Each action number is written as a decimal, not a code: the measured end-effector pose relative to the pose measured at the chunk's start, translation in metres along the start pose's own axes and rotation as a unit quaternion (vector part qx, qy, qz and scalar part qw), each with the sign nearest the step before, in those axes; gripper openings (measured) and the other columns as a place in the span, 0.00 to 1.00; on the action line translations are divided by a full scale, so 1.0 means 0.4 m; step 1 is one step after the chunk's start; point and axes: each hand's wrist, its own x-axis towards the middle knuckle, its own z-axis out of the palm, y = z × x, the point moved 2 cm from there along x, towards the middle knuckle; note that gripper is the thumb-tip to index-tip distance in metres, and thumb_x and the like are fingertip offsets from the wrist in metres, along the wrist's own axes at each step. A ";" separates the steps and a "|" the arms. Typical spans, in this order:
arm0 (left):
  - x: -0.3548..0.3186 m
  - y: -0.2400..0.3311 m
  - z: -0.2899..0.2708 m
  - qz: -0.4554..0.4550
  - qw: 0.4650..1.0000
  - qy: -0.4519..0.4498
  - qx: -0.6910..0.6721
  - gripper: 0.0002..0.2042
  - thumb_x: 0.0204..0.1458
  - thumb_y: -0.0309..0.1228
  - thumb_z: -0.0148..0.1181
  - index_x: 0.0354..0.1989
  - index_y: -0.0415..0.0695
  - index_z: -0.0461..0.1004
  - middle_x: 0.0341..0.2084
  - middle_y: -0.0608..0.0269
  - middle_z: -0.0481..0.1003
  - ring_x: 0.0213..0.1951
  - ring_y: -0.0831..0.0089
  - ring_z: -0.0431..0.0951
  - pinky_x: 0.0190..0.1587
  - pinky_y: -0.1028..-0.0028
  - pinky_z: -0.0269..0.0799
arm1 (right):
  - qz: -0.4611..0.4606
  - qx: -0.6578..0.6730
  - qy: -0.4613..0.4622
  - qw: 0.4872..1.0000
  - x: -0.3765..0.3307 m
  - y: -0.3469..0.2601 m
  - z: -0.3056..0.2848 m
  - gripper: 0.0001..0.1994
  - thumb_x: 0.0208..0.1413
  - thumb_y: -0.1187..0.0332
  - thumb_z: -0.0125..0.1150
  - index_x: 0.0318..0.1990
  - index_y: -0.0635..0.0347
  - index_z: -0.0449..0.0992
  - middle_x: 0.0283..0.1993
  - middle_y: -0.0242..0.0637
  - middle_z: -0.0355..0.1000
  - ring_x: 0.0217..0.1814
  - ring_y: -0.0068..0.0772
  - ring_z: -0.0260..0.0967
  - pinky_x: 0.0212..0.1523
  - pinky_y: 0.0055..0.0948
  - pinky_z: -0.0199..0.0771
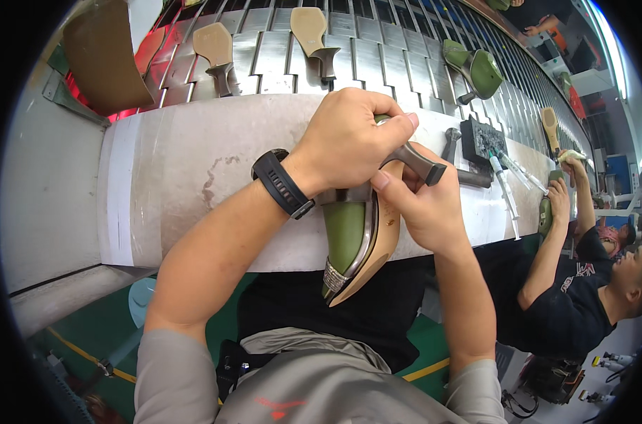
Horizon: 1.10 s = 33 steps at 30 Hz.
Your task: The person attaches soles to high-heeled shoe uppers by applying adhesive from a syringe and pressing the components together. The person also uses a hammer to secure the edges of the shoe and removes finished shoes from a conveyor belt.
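Clamping onto a green shoe — left hand and right hand together, red lettering on shirt

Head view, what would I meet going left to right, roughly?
Brown sheet, first tan sole, second tan sole, held shoe, green shoe on the conveyor, syringes, third tan sole.

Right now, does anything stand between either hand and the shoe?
Nothing visible does: the left hand and right hand both touch the shoe directly. The syringes and black block lie off to the right on the bench.
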 end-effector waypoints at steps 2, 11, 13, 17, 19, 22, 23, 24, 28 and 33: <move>0.001 -0.001 0.002 0.009 1.000 0.002 0.002 0.17 0.63 0.38 0.64 0.35 0.32 0.84 0.24 0.64 0.81 0.28 0.82 0.76 0.33 0.75 0.72 | -0.018 -0.009 0.015 1.000 -0.010 0.002 0.021 0.18 0.58 0.65 0.76 0.49 0.70 0.80 0.36 0.34 0.82 0.35 0.20 0.79 0.38 0.26 0.81; -0.008 0.001 -0.018 0.032 0.999 0.031 0.017 0.17 0.62 0.39 0.65 0.35 0.32 0.84 0.23 0.65 0.80 0.28 0.82 0.74 0.31 0.74 0.70 | 0.092 0.088 -0.051 0.991 -0.045 0.021 0.018 0.19 0.68 0.60 0.71 0.53 0.72 0.81 0.47 0.38 0.82 0.44 0.22 0.78 0.45 0.26 0.80; -0.013 0.014 -0.018 0.022 1.000 0.021 0.003 0.17 0.62 0.39 0.65 0.35 0.33 0.84 0.22 0.66 0.79 0.27 0.82 0.73 0.31 0.73 0.69 | 0.107 0.093 -0.049 0.989 -0.054 0.018 0.024 0.22 0.67 0.57 0.71 0.55 0.71 0.80 0.46 0.34 0.80 0.45 0.20 0.74 0.47 0.26 0.77; -0.015 -0.003 -0.017 0.034 0.999 0.040 0.003 0.17 0.62 0.39 0.64 0.35 0.33 0.84 0.21 0.67 0.78 0.27 0.82 0.72 0.31 0.73 0.69 | 0.109 0.064 -0.015 0.992 -0.063 0.003 0.050 0.23 0.68 0.57 0.71 0.55 0.72 0.80 0.42 0.32 0.80 0.41 0.18 0.73 0.43 0.24 0.76; -0.016 0.003 -0.016 0.035 0.998 0.046 0.018 0.17 0.62 0.39 0.64 0.34 0.33 0.84 0.21 0.67 0.79 0.27 0.82 0.73 0.31 0.73 0.69 | 0.100 0.043 0.001 0.994 -0.072 -0.008 0.063 0.21 0.68 0.60 0.71 0.54 0.75 0.81 0.40 0.34 0.82 0.38 0.18 0.76 0.38 0.24 0.78; -0.017 0.016 -0.012 0.028 0.997 0.049 0.046 0.17 0.62 0.38 0.64 0.34 0.33 0.84 0.22 0.65 0.80 0.28 0.81 0.74 0.32 0.73 0.70 | 0.061 0.024 0.055 0.996 -0.086 -0.018 0.088 0.21 0.67 0.60 0.71 0.53 0.75 0.81 0.38 0.33 0.82 0.36 0.17 0.76 0.36 0.24 0.78; -0.018 0.014 -0.012 0.028 0.998 0.046 0.045 0.17 0.62 0.38 0.64 0.34 0.33 0.84 0.22 0.65 0.80 0.28 0.81 0.74 0.32 0.73 0.70 | 0.048 -0.042 0.080 0.995 -0.090 -0.014 0.093 0.21 0.68 0.60 0.70 0.53 0.75 0.81 0.37 0.34 0.82 0.36 0.17 0.76 0.36 0.23 0.77; -0.019 0.010 -0.014 0.026 0.998 0.046 0.038 0.17 0.62 0.38 0.64 0.34 0.33 0.84 0.24 0.64 0.81 0.29 0.80 0.75 0.33 0.73 0.71 | 0.033 -0.107 0.104 0.988 -0.093 -0.010 0.094 0.21 0.68 0.61 0.70 0.54 0.76 0.81 0.37 0.34 0.82 0.36 0.16 0.76 0.36 0.23 0.77; -0.023 0.007 -0.027 0.003 1.000 0.027 -0.008 0.17 0.63 0.39 0.63 0.36 0.33 0.84 0.27 0.64 0.83 0.31 0.80 0.78 0.37 0.75 0.73 | 0.103 0.137 0.018 0.985 -0.087 0.011 0.073 0.28 0.66 0.61 0.72 0.64 0.75 0.75 0.42 0.34 0.82 0.38 0.23 0.79 0.38 0.28 0.81; -0.031 0.011 -0.036 0.019 0.999 0.026 -0.028 0.17 0.64 0.39 0.64 0.37 0.33 0.84 0.28 0.64 0.83 0.33 0.80 0.78 0.38 0.76 0.74 | 0.069 0.158 -0.039 0.984 -0.135 -0.007 0.081 0.36 0.62 0.69 0.74 0.73 0.74 0.63 0.57 0.40 0.77 0.56 0.23 0.76 0.57 0.28 0.79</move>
